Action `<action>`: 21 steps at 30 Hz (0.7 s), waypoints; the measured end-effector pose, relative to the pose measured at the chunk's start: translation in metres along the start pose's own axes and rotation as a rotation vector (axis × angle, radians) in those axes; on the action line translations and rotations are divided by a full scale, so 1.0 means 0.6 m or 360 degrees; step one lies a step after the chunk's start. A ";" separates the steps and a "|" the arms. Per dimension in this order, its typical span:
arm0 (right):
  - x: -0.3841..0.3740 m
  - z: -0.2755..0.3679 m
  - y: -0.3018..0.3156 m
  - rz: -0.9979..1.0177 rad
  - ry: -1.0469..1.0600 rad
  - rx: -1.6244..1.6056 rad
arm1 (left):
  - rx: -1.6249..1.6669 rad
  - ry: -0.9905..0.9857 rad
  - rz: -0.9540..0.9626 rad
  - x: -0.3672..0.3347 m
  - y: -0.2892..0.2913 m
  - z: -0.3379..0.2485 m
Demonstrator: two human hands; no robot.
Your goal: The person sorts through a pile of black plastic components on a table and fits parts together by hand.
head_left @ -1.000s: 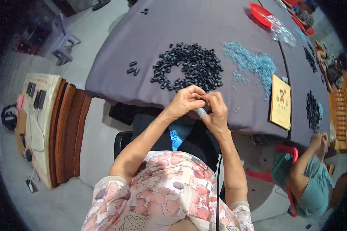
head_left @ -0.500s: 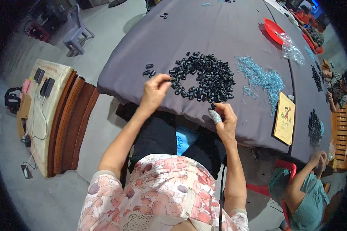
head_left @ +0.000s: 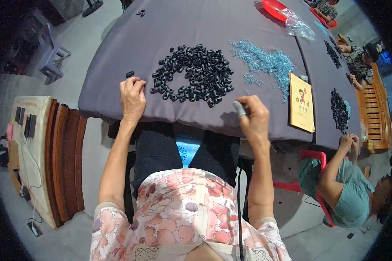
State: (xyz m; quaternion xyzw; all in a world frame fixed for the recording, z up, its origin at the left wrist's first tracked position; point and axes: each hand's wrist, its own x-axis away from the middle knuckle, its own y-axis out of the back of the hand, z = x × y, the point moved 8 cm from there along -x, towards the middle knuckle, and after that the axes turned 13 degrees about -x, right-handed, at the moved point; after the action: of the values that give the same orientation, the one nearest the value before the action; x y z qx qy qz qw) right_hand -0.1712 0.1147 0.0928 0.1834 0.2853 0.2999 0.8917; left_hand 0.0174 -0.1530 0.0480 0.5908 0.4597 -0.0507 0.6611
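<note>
The curled left hand [head_left: 133,102] is left of the black pile [head_left: 209,73], the curled right hand [head_left: 255,116] right; any grip, I can't tell.

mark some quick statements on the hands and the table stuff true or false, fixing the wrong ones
1. The left hand is beside a loose black piece, left of the heap of black tube-shaped pieces. True.
2. The pale wrap is on the left hand. False: it is on the right hand.
3. A patch of bare grey tablecloth shows within the black heap. True.
4. The yellow booklet lies left of the black heap. False: it lies to the right, past the light-blue heap.
5. The red basin is next to a clear plastic bag. True.
</note>
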 end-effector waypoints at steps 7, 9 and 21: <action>0.023 -0.059 0.029 0.0250 -0.0322 0.0739 | 0.0014 0.0046 -0.0027 0.004 0.006 0.002; 0.026 -0.072 0.026 0.0271 -0.0246 0.0709 | 0.0038 0.0038 -0.0045 0.002 0.004 -0.003; 0.018 -0.081 0.005 0.0153 -0.0227 0.0734 | 0.0038 0.0085 -0.0043 0.004 0.009 0.004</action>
State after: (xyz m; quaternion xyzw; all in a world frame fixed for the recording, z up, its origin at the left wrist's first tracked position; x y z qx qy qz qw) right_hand -0.1954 0.1311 0.0527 0.4163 0.2735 0.2553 0.8287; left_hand 0.0234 -0.1520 0.0503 0.5936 0.4845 -0.0492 0.6407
